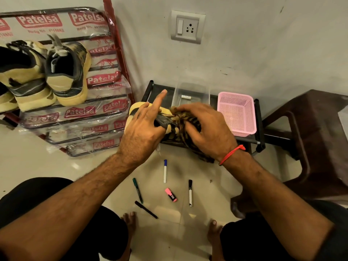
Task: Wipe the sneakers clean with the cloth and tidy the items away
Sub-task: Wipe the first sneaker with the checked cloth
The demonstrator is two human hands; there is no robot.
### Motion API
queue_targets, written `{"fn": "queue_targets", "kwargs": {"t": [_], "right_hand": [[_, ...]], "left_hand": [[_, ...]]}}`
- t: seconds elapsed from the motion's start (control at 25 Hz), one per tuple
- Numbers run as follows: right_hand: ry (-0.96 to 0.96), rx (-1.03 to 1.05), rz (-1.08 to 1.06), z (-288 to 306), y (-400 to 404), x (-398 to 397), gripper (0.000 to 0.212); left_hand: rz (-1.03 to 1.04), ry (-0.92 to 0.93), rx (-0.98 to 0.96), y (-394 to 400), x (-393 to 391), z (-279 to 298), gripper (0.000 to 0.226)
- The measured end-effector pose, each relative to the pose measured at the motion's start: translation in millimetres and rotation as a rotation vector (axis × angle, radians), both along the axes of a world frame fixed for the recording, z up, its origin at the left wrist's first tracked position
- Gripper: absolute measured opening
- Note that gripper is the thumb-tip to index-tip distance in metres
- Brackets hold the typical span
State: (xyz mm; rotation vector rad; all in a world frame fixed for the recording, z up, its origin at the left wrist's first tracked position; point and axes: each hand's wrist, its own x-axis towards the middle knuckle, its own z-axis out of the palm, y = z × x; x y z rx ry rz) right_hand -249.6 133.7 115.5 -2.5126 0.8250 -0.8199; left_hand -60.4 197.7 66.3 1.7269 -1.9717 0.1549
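While the left hand (145, 127) clasps the sneaker (150, 117) over its upper, forefinger sticking out straight, the right hand (205, 129) is closed on the dark striped cloth (190, 129) and presses it against the shoe; both are held up in front of the low black rack (258, 121) by the wall. The sneaker looks light but fairly stiff in its pale sole, so the sole edge or heel seems the surest place to grip, whereas the cloth is limp and will bunch and trail, as its end hanging below the right wrist suggests. Two more sneakers (47, 72) sit on the plastic-wrapped shoe stand (105, 110) to the left. A clear box (192, 93) and a pink basket (237, 113) stand on the rack, just behind the hands. Loose markers (165, 171) lie scattered on the floor (56, 166) between the feet, likely awaiting tidying and easy to tread on.
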Motion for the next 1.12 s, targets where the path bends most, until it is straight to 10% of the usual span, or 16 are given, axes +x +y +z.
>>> {"fn": "queue_targets", "kwargs": {"t": [1.12], "right_hand": [[0.145,-0.220,-0.157,-31,-40,-19,0.036]], "left_hand": [[0.235,0.010,-0.035,-2,21,0,0.039]]}}
